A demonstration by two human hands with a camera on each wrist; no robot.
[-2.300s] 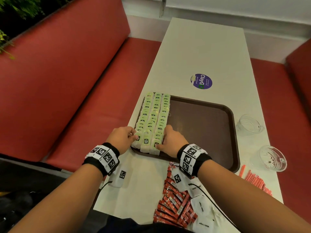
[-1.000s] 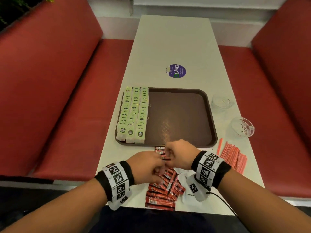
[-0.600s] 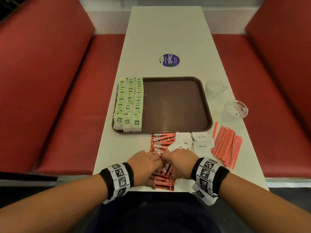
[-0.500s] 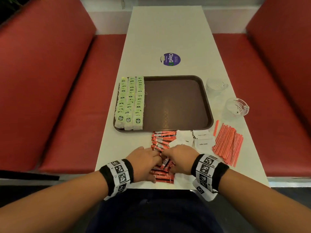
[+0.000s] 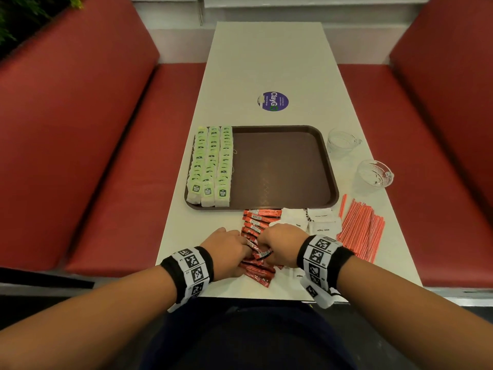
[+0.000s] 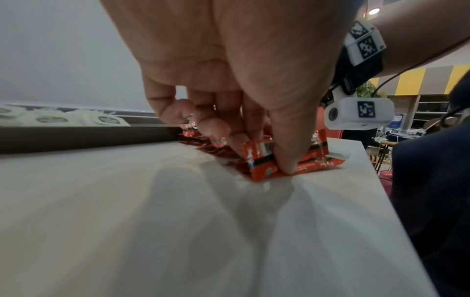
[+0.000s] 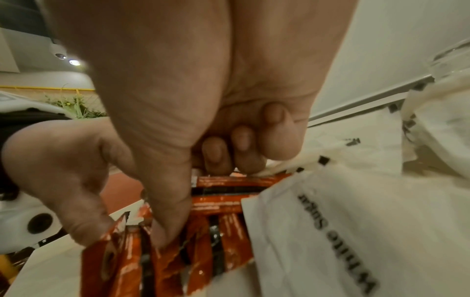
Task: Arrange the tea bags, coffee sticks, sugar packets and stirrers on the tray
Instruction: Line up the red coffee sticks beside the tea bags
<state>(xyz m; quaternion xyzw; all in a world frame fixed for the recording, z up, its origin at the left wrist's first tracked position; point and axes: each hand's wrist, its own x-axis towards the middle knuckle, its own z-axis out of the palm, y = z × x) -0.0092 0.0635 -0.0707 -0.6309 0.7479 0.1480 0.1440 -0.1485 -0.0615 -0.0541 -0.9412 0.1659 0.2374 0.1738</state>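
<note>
On the left of the brown tray point(image 5: 280, 166), green tea bags point(image 5: 210, 166) lie in three rows. Red coffee sticks point(image 5: 257, 222) are piled on the table just in front of the tray. My left hand point(image 5: 229, 249) and right hand point(image 5: 280, 241) meet over the near end of that pile. In the left wrist view, thumb and fingers of the left hand point(image 6: 257, 154) pinch a bunch of coffee sticks point(image 6: 259, 170). The right hand point(image 7: 178, 201) curls round the coffee sticks point(image 7: 216, 203) from the other side. White sugar packets point(image 5: 320, 222) and orange stirrers point(image 5: 362, 228) lie to the right.
Two glass cups point(image 5: 341, 141) point(image 5: 376, 173) stand right of the tray. A purple sticker point(image 5: 273, 101) marks the table beyond it. Red bench seats point(image 5: 106, 156) flank the narrow white table point(image 5: 266, 54). A sugar packet point(image 7: 330, 231) lies against the sticks by my right hand.
Both hands left the tea bags on the tray and came back to the coffee stick pile at the near edge. Over the last half second they have closed on the sticks.
</note>
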